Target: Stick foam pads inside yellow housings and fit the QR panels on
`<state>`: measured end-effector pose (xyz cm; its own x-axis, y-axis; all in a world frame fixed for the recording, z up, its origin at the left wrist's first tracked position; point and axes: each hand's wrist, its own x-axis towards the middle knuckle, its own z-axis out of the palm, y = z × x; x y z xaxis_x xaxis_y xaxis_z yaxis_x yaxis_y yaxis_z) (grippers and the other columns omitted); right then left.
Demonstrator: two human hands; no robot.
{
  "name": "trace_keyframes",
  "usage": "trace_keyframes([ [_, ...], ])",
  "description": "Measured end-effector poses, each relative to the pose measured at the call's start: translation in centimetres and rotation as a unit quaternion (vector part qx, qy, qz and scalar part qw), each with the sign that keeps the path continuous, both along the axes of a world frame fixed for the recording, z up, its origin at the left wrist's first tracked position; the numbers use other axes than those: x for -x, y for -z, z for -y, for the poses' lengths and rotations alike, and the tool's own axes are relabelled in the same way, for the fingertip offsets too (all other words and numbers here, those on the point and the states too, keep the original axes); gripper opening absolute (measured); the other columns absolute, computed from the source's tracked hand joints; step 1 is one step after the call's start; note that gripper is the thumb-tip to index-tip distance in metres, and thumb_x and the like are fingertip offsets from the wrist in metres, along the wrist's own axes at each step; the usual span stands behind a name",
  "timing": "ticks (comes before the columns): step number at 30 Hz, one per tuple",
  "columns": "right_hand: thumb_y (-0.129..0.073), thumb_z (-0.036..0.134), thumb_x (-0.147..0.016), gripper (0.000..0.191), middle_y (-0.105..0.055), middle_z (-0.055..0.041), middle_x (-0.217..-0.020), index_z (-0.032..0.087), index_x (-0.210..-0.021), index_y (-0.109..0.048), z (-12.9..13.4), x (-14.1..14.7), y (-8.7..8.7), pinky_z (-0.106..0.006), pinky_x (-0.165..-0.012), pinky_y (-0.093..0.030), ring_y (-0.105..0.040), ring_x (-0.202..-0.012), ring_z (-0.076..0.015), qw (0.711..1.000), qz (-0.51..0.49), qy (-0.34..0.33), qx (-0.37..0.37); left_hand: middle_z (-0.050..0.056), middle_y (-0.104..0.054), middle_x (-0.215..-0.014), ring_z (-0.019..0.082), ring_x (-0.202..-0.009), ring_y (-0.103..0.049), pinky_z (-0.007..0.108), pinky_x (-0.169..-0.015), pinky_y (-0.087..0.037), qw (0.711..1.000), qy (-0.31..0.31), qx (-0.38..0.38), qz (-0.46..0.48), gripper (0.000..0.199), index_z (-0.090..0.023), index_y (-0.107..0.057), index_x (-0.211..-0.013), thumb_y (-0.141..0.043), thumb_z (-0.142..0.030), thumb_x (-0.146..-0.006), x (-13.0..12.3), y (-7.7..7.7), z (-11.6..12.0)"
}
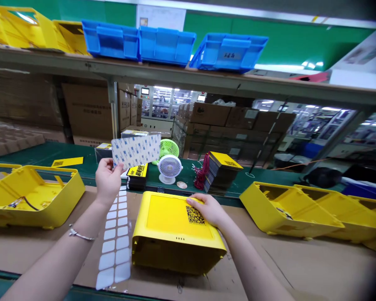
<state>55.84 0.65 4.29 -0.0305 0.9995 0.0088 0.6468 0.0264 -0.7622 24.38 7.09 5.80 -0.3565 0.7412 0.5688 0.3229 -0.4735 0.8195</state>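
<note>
There's the yellow plastic housing [172, 230], QR code facing up, sitting on a cardboard sheet [269, 263]. The right hand [208, 210] lies open across its top, not gripping, just pressing on it. The left hand [108, 180] is raised, pinching a backing sheet of adhesive pads [136, 151] above a long strip of white pads [115, 238]. Open yellow housings [34, 196] sit on either side.
</note>
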Motion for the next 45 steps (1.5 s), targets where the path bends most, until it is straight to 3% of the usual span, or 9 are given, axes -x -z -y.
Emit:
trace_keyframes([
  [5,-0.047,0.045,-0.083,0.032,-0.066,-0.0068,-0.097,0.020,-0.092,-0.065,1.7,0.5,-0.7,-0.037,-0.082,-0.044,-0.059,-0.093,-0.0249,0.975,0.066,0.111,-0.181,0.004,-0.067,-0.090,0.018,-0.082,-0.065,0.031,-0.069,-0.055,0.954,0.235,0.024,0.183,0.035,-0.019,-0.049,-0.104,-0.064,-0.031,-0.075,-1.6,-4.1,5.6],
  [8,-0.049,0.041,-0.085,0.028,-0.066,-0.0069,-0.098,0.020,-0.095,-0.064,3.7,1.5,-2.2,-0.036,-0.084,-0.045,-0.059,-0.094,-0.0230,0.943,0.027,0.133,-0.304,0.004,-0.067,-0.088,0.017,-0.077,-0.064,0.027,-0.066,-0.054,0.926,0.336,0.098,0.138,0.036,-0.017,-0.057,-0.104,-0.070,-0.027,-0.071,-2.6,-5.0,9.3],
  [15,-0.058,0.029,-0.081,0.013,-0.067,-0.0026,-0.093,0.023,-0.089,-0.067,9.5,6.4,-6.4,-0.031,-0.081,-0.048,-0.061,-0.087,-0.0184,0.978,-0.038,-0.134,-0.157,-0.004,-0.057,-0.064,0.011,-0.060,-0.052,0.021,-0.055,-0.040,0.912,0.356,0.148,-0.144,0.042,-0.029,-0.050,-0.121,-0.059,-0.031,-0.080,-5.7,-2.2,14.8],
  [19,-0.059,0.022,-0.079,0.006,-0.066,-0.0005,-0.078,0.020,-0.078,-0.065,11.1,7.8,-6.5,-0.025,-0.071,-0.049,-0.061,-0.074,-0.0147,0.976,-0.104,-0.119,-0.151,-0.003,-0.058,-0.069,0.010,-0.060,-0.051,0.020,-0.055,-0.039,0.890,0.407,0.204,0.012,0.039,-0.027,-0.053,-0.113,-0.065,-0.031,-0.076,-6.8,-0.6,15.8],
  [24,-0.058,0.023,-0.081,0.006,-0.060,-0.0015,-0.073,0.020,-0.076,-0.059,11.9,8.1,-6.3,-0.024,-0.058,-0.047,-0.056,-0.066,-0.0146,0.955,-0.136,-0.056,-0.258,0.006,-0.063,-0.093,0.019,-0.086,-0.060,0.030,-0.081,-0.043,0.674,0.597,0.253,0.355,0.030,-0.019,-0.060,-0.099,-0.065,-0.028,-0.071,-8.5,0.6,17.3],
  [27,-0.054,0.020,-0.084,0.003,-0.057,-0.0039,-0.080,0.021,-0.082,-0.056,11.9,8.4,-5.7,-0.027,-0.061,-0.048,-0.055,-0.074,-0.0174,0.933,-0.101,-0.014,-0.346,0.009,-0.064,-0.101,0.026,-0.095,-0.060,0.038,-0.087,-0.041,0.540,0.659,0.304,0.426,0.044,-0.018,-0.057,-0.112,-0.057,-0.039,-0.074,-9.6,1.8,18.3],
  [30,-0.051,0.014,-0.084,0.008,-0.055,-0.0072,-0.092,0.021,-0.086,-0.053,11.7,8.8,-4.8,-0.035,-0.075,-0.048,-0.052,-0.089,-0.0215,0.911,-0.034,-0.004,-0.412,0.011,-0.064,-0.106,0.030,-0.102,-0.057,0.042,-0.091,-0.037,0.471,0.685,0.354,0.428,0.062,-0.017,-0.052,-0.122,-0.054,-0.055,-0.073,-10.1,2.7,18.6],
  [40,-0.048,0.009,-0.083,0.015,-0.053,-0.0052,-0.088,0.019,-0.094,-0.049,12.5,8.3,-4.1,-0.036,-0.077,-0.043,-0.049,-0.087,-0.0191,0.902,0.015,-0.080,-0.424,0.013,-0.057,-0.117,0.032,-0.112,-0.049,0.045,-0.096,-0.030,0.506,0.641,0.361,0.451,0.076,-0.017,-0.041,-0.132,-0.042,-0.068,-0.076,-8.1,3.7,17.4],
  [45,-0.061,0.019,-0.081,0.021,-0.056,-0.0043,-0.097,0.021,-0.100,-0.053,12.2,8.4,-4.7,-0.035,-0.082,-0.042,-0.049,-0.094,-0.0199,0.912,0.078,-0.048,-0.400,0.011,-0.057,-0.115,0.030,-0.104,-0.053,0.041,-0.089,-0.036,0.626,0.608,0.334,0.357,0.072,-0.021,-0.043,-0.130,-0.053,-0.063,-0.073,-8.5,2.6,18.4],
])
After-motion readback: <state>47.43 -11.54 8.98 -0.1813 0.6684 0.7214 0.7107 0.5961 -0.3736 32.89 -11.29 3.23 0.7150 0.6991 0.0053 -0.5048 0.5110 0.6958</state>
